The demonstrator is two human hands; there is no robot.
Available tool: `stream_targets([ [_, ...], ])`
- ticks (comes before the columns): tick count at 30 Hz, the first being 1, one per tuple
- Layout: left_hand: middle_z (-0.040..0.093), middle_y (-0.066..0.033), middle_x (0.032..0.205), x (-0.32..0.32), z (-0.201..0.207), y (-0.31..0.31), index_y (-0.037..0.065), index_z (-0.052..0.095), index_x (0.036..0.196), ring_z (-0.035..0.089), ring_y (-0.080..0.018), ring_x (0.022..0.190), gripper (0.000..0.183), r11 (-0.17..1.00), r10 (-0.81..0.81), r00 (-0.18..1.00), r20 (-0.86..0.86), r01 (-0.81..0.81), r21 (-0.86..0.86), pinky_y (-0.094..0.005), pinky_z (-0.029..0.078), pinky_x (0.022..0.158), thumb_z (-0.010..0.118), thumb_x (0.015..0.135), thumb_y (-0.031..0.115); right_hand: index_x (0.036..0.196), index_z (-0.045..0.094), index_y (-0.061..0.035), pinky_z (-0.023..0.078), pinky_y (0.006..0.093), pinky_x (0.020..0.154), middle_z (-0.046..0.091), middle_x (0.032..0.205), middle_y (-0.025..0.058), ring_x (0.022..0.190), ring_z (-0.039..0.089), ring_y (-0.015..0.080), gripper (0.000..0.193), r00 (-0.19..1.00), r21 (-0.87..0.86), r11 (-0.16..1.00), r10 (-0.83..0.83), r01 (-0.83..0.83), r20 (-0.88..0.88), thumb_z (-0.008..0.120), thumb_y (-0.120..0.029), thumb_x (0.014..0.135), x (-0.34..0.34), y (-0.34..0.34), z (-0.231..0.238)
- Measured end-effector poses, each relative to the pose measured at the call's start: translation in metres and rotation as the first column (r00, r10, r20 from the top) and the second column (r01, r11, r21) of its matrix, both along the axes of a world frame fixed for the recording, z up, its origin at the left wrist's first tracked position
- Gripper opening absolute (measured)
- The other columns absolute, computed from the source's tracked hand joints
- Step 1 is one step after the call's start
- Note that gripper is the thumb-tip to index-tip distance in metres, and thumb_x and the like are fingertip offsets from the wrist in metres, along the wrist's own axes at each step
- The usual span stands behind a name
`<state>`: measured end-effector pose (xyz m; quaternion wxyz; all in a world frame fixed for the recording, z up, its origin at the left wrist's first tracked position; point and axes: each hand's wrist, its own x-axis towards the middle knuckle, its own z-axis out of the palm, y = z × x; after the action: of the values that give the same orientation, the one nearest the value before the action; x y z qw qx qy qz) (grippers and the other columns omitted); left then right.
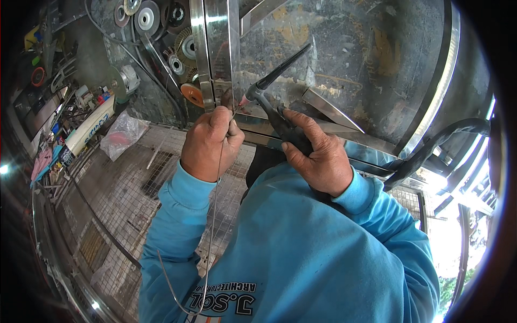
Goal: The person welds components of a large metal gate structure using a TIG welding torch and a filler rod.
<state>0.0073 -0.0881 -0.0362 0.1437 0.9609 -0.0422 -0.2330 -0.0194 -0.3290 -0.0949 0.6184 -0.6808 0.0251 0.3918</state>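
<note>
- Holding a black torch (291, 132); using it as landmark for all places below.
- Right hand (318, 153): grip closed around the torch handle, index finger laid along the near side, thumb below.
- Left hand (212, 140): just left of the torch, grip closed, pinching a thin metal rod (214, 210).
- Rod drops from the left hand, left of and below the torch, then curls into a hook over the blue sweatshirt (312, 237). Working tip too small to tell.
- Pink nozzle (244, 101): left end of the torch, near the foot of the upright metal bars (221, 48). Touching or just apart, cannot tell. No arc glow visible.
- Doing it well, my judgement: keep the nozzle close but off the metal, angle steady; bring the rod in low from the left of the torch; fingers clear of the hot end; brace both wrists; don't let the rod's long tail snag on the sleeve. Eye protection matters before any spark.
- Right of the torch: loose metal strip (334, 110) on the dark counter (344, 62); thick black hose (431, 148) farther right.
- Left of the torch: orange disc (191, 95), then, well apart, angle grinder (125, 81).
- Above-left of the torch: grinding discs (145, 20).
</note>
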Motion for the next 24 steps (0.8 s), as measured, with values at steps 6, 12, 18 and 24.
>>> stream_targets([
  [6, 0.072, -0.0220, 0.089, 0.005, 0.005, -0.006, 0.000, 0.060, 0.105, 0.072, -0.0426, 0.081, 0.017, 0.997, -0.052, 0.997, 0.063, 0.056, -0.060, -0.0493, 0.057, 0.066, 0.066, 0.089, 0.001, 0.149, 0.050, -0.0197, 0.047, 0.0461, 0.098, 0.079, 0.109, 0.0111, 0.097, 0.076, 0.0351, 0.062, 0.977, 0.193, 0.966, -0.193, 0.174, 0.088, 0.074, -0.023, 0.091, -0.006, 0.002, -0.007],
  [12, 0.073, -0.0250, 0.099, 0.002, 0.002, -0.001, -0.001, 0.062, 0.106, 0.074, -0.0430, 0.091, 0.018, 0.999, 0.032, 0.999, -0.037, -0.031, 0.018, -0.0456, 0.061, 0.075, 0.067, 0.089, 0.000, 0.148, 0.051, -0.0208, 0.048, 0.0443, 0.098, 0.079, 0.103, 0.0139, 0.095, 0.076, 0.0365, 0.060, 0.999, -0.003, 0.999, -0.040, 0.040, -0.021, 0.073, -0.024, 0.092, 0.000, -0.001, 0.001],
  [18, 0.074, -0.0248, 0.101, 0.001, 0.001, -0.001, -0.002, 0.062, 0.106, 0.074, -0.0437, 0.092, 0.018, 1.000, 0.024, 0.999, -0.038, -0.023, 0.019, -0.0463, 0.062, 0.077, 0.066, 0.089, 0.000, 0.147, 0.052, -0.0182, 0.054, 0.0424, 0.091, 0.078, 0.103, 0.0163, 0.093, 0.076, 0.0366, 0.058, 0.999, 0.017, 0.999, -0.042, 0.042, -0.020, 0.072, -0.021, 0.093, 0.002, -0.001, 0.002],
  [24, 0.062, -0.0201, 0.073, 0.000, -0.003, 0.001, 0.003, 0.050, 0.102, 0.065, -0.0416, 0.069, 0.025, 0.999, -0.034, 0.998, 0.057, 0.037, -0.040, -0.0512, 0.052, 0.058, 0.067, 0.085, -0.002, 0.146, 0.053, -0.0138, 0.058, 0.0408, 0.084, 0.078, 0.103, 0.0185, 0.093, 0.077, 0.0360, 0.057, 0.996, 0.059, 0.995, -0.086, 0.085, 0.010, 0.073, -0.016, 0.093, 0.003, -0.001, 0.002],
])
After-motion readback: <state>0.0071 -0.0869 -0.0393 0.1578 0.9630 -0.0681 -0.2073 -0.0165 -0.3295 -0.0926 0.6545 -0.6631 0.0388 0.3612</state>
